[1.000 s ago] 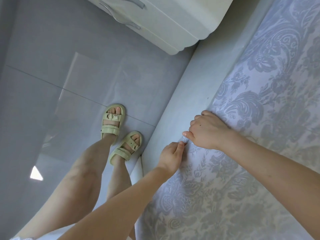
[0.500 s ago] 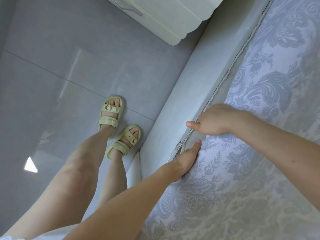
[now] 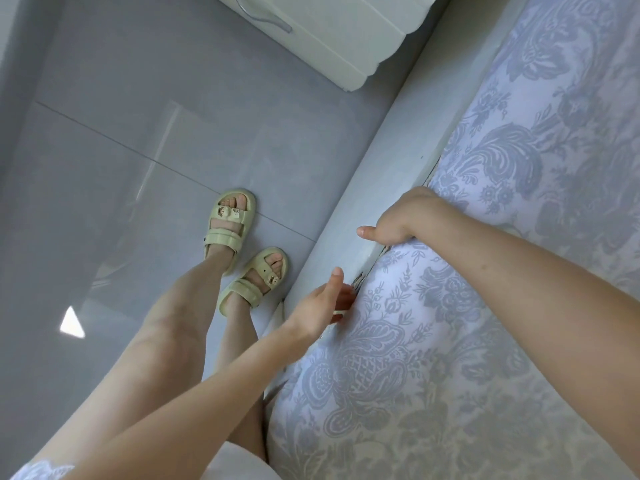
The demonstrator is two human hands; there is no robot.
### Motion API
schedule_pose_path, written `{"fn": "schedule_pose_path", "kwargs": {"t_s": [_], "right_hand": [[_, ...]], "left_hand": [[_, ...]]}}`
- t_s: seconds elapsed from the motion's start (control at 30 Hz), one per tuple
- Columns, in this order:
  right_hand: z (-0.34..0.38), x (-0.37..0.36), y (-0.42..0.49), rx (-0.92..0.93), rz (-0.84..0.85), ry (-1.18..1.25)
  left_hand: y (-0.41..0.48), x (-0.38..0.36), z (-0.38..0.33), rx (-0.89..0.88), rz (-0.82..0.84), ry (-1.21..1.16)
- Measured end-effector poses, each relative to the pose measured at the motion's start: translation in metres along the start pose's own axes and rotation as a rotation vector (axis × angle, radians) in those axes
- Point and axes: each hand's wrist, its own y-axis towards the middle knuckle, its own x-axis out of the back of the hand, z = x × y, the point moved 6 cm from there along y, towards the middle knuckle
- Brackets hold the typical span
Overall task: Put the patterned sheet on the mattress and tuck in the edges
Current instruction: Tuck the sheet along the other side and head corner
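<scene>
The patterned sheet, pale with a grey-blue floral design, lay spread over the mattress, which it hid completely. Its near edge ran along the inner side of the bed's grey side rail. The right hand sat on that seam between rail and sheet. Its thumb stuck out across the top of the rail. Its fingers went down into the gap on the rail's inner side and were out of sight, so I cannot tell whether they were curled or straight. Where it pressed, the sheet's edge dipped. The left hand hung a little nearer the person, at the same seam. Its thumb was raised, and its fingers were fairly straight and slightly apart, their tips at the sheet's edge and clamped on nothing. On the rail's outer side, two feet in pale green sandals stood on the glossy grey tiled floor. A white cabinet with a curved handle stood beside the rail's far stretch.
</scene>
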Motion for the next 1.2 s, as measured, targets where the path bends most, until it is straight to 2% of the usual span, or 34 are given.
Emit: {"fn": "schedule_pose_path", "kwargs": {"t_s": [0.1,0.23,0.3,0.4,0.5,0.67,0.73,0.83,0.97,1.1,1.2], "right_hand": [[0.000,0.003,-0.006,0.034,-0.121,0.027],[0.012,0.024,-0.041,0.144,-0.540,0.131],[0.029,0.017,-0.060,0.226,-0.636,0.144],[0.056,-0.023,-0.072,0.297,-0.579,0.029],[0.066,-0.043,-0.057,0.226,-0.482,-0.089],[0.078,-0.042,-0.028,0.131,-0.364,-0.141],[0.079,-0.041,-0.022,0.123,-0.359,-0.139],[0.079,-0.038,-0.016,0.120,-0.384,-0.112],[0.077,-0.037,-0.014,0.114,-0.409,-0.054],[0.079,-0.032,-0.020,0.075,-0.357,0.078],[0.100,-0.034,-0.038,0.056,-0.476,0.036]], "left_hand": [[0.003,-0.022,0.023,0.082,0.060,0.023],[0.009,-0.041,0.046,0.202,0.120,-0.051],[0.011,-0.046,0.046,0.203,0.159,-0.108],[0.011,-0.048,0.041,0.177,0.175,-0.092],[0.008,-0.045,0.038,0.150,0.173,-0.091],[-0.008,-0.007,0.054,-0.043,-0.115,-0.046],[-0.016,0.008,0.076,-0.055,-0.149,-0.037],[-0.025,0.027,0.112,0.009,-0.123,0.028],[-0.031,0.042,0.142,0.056,-0.085,0.001],[-0.030,0.037,0.153,0.099,0.038,0.034],[-0.028,0.026,0.158,0.168,0.133,0.176]]}}
